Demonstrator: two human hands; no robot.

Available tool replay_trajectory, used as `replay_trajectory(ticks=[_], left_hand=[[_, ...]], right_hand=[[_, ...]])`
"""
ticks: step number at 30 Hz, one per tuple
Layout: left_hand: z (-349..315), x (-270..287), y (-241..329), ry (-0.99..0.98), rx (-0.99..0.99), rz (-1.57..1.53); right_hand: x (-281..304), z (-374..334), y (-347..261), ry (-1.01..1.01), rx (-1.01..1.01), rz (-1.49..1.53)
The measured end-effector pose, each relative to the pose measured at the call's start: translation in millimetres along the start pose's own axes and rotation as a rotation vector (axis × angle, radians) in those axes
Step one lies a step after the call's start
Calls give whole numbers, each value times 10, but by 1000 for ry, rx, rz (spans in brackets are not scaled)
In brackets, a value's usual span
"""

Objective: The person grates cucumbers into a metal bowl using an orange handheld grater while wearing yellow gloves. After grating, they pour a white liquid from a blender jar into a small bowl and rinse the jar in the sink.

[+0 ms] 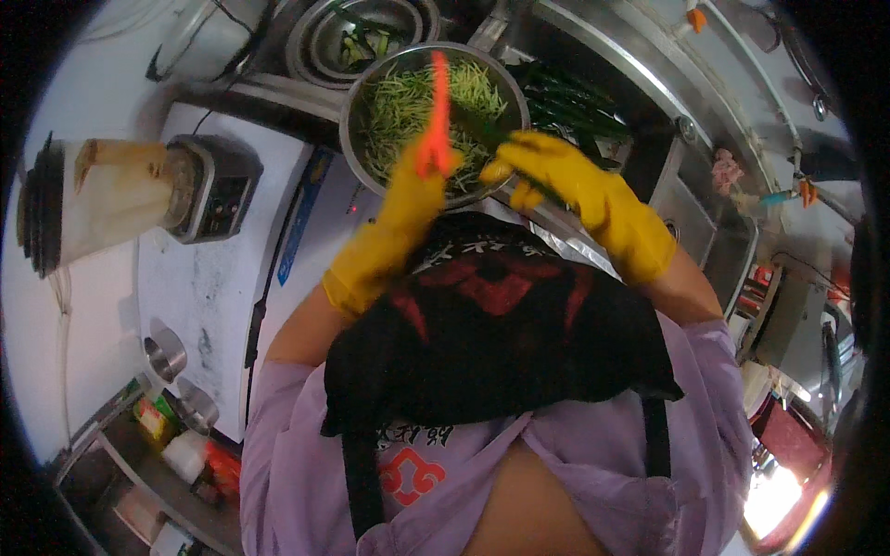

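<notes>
A wide steel bowl (pixel 351 153) holds a heap of pale green vegetable shreds (pixel 394 111). Over its near left side, my left hand (pixel 403 204), in a yellow rubber glove, is closed on a slim orange-red tool (pixel 439 102) pointing away from me. Blur hides the tool's exact kind. My right hand (pixel 575 185), also gloved in yellow, is at the bowl's right rim. Its bent fingers grip a dark green cucumber (pixel 476 125), which slants over the shreds; the glove covers its middle.
Smaller nested steel bowls (pixel 298 51) with green pieces stand at the back left. Several long dark green vegetables (pixel 575 102) lie in the sink area to the right. On the left, a blender (pixel 209 190) stands on a white surface (pixel 199 296), with two metal cups (pixel 167 354) nearer me.
</notes>
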State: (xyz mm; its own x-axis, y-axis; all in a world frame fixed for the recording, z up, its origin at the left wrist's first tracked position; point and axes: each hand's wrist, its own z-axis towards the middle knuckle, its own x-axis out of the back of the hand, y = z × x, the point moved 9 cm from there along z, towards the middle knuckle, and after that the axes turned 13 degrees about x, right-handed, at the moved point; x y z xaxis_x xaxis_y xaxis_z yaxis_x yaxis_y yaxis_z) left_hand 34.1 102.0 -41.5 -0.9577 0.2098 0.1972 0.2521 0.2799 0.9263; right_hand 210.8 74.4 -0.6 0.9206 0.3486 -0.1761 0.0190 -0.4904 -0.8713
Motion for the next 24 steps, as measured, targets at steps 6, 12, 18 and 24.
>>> replay_trajectory(ticks=[6, 12, 18, 24], left_hand=[[-239, -148, 115, -131, -20, -174], [-105, -98, 27, -212, 60, -308], [-120, -22, 270, -227, 444, -319], [-190, 51, 235, -319, 289, -761]], right_hand=[[238, 153, 78, 61, 47, 114], [0, 230, -185, -98, 300, -150], [-448, 0, -232, -14, -3, -57], [270, 438, 8, 131, 160, 122]])
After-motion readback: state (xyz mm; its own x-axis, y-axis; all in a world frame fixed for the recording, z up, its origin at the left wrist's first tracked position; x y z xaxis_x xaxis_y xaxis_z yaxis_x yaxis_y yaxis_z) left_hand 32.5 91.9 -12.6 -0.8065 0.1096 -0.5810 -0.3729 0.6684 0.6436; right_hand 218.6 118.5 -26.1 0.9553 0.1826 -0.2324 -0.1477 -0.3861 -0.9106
